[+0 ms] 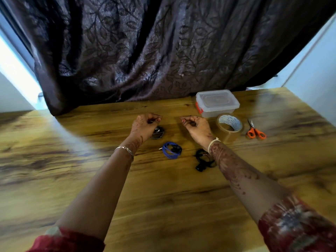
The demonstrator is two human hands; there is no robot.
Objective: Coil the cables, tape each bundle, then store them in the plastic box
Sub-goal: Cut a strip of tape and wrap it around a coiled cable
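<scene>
Toward the table's (163, 197) far edge, the left hand (143, 126) pinches the light, floppy dark cable (158, 133), best gripped across its loops; the right hand (196, 125) is curled, contents unclear.

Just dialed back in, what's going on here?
A person's left hand pinches the dark cable, coiled under it; the right hand is curled nearby, its hold unclear. A blue cable and a black cable lie bundled nearer. The tape roll, scissors and the closed plastic box wait at right, untouched.
</scene>
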